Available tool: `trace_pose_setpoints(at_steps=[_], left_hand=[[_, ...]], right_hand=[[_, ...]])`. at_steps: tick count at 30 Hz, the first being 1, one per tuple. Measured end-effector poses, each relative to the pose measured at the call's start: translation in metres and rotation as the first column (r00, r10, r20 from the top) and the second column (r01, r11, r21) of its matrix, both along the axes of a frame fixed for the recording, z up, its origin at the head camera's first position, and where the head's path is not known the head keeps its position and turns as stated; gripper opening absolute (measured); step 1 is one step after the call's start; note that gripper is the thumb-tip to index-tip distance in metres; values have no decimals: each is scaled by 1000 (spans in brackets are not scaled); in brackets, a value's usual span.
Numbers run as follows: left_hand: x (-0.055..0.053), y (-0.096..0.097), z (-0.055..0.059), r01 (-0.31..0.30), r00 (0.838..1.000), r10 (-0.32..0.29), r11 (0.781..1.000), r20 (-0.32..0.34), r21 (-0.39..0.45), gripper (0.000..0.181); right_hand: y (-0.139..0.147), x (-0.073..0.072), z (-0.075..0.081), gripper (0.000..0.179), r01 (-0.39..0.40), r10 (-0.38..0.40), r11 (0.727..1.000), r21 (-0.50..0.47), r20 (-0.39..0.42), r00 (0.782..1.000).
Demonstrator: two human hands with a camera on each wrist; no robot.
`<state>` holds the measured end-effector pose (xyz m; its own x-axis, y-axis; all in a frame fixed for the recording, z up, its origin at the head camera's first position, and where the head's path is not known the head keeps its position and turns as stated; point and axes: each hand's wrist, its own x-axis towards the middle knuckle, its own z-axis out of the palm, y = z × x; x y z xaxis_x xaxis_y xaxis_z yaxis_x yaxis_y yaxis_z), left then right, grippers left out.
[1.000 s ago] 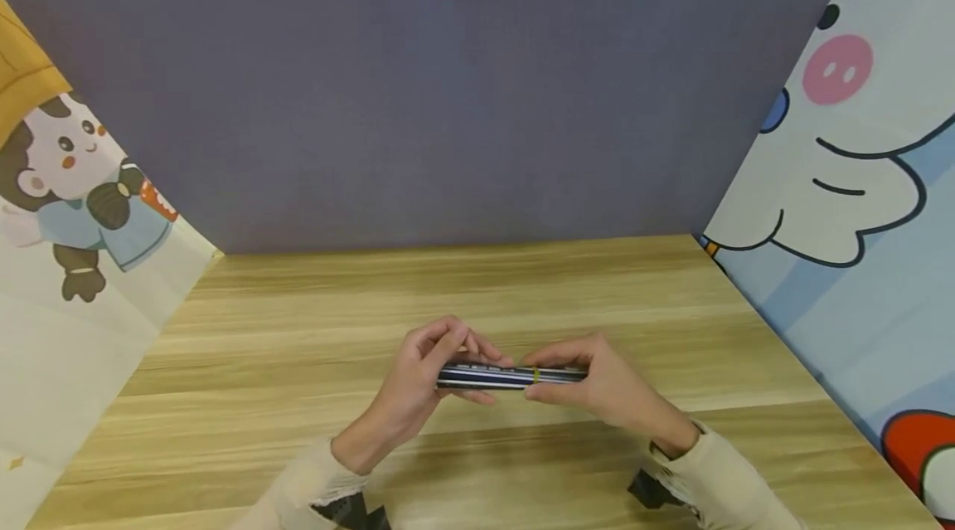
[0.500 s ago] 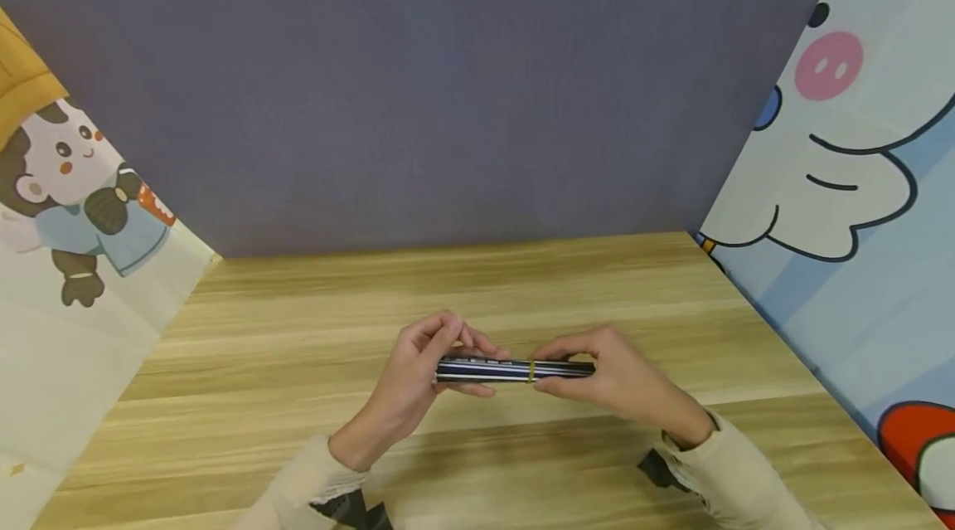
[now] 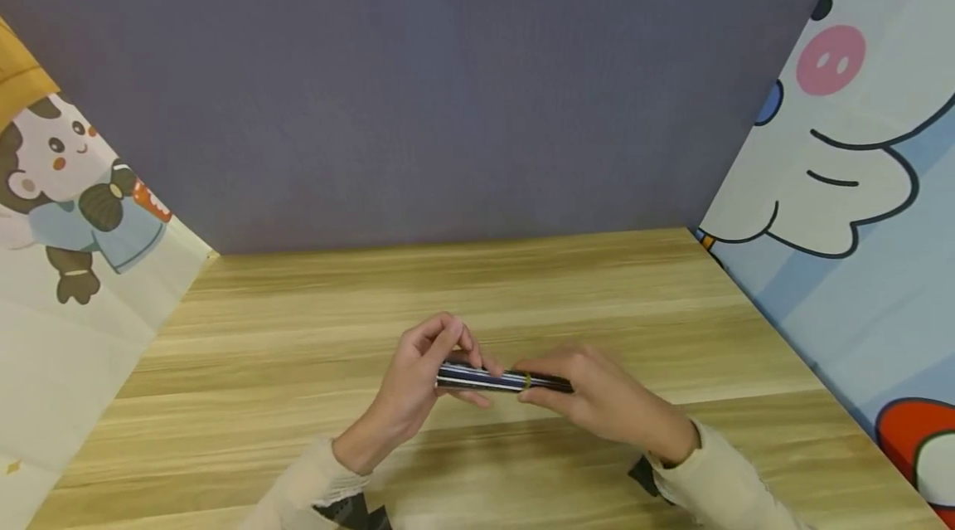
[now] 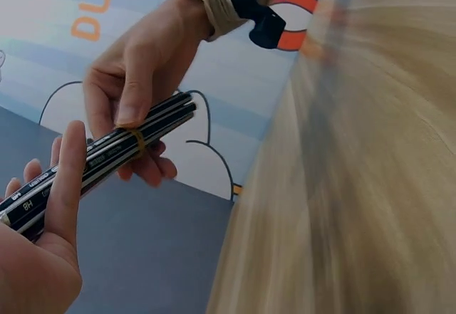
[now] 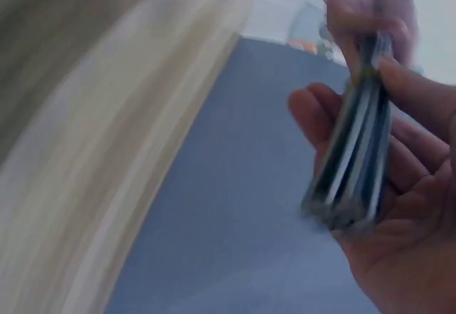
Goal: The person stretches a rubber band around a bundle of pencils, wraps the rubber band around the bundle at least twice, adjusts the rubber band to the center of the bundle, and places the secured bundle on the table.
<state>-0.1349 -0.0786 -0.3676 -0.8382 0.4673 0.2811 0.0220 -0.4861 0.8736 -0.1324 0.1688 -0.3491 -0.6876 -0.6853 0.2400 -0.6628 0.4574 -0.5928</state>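
Observation:
A bundle of dark pencils (image 3: pixel 477 377) with silver stripes is held between my hands above the table. "HB" lettering shows on the pencils (image 4: pixel 100 159) in the left wrist view. A thin yellow rubber band (image 4: pixel 137 142) circles the bundle nearer its right end. My left hand (image 3: pixel 409 372) grips the left end, fingers along the far side and thumb raised above. At the band, my right hand (image 3: pixel 608 399) pinches the bundle between thumb and fingers. The flat pencil ends (image 5: pixel 342 211) point toward the right wrist camera, blurred.
Beneath the hands lies a wood-grain table (image 3: pixel 298 323). A dark grey panel (image 3: pixel 448 99) rises at its back edge. Cartoon-printed walls stand left (image 3: pixel 82 347) and right (image 3: pixel 821 331). Dark wrist mounts (image 3: pixel 354 509) show by the sleeves.
My right hand shifted slightly right, then came back left along the bundle, the band now a little further left. The bundle's right end has tipped lower. The left hand stays nearly still.

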Motion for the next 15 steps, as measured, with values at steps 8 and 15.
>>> trace_pose_setpoints(at_steps=[8,15], left_hand=[[-2,-3,4,8,1000,-9,999,19,32,30],[-1,-2,6,29,999,-30,998,16,53,33]], right_hand=[[-7,5,4,31,55,-45,994,98,-101,994],[-7,8,4,16,111,-48,981,158,-357,933]])
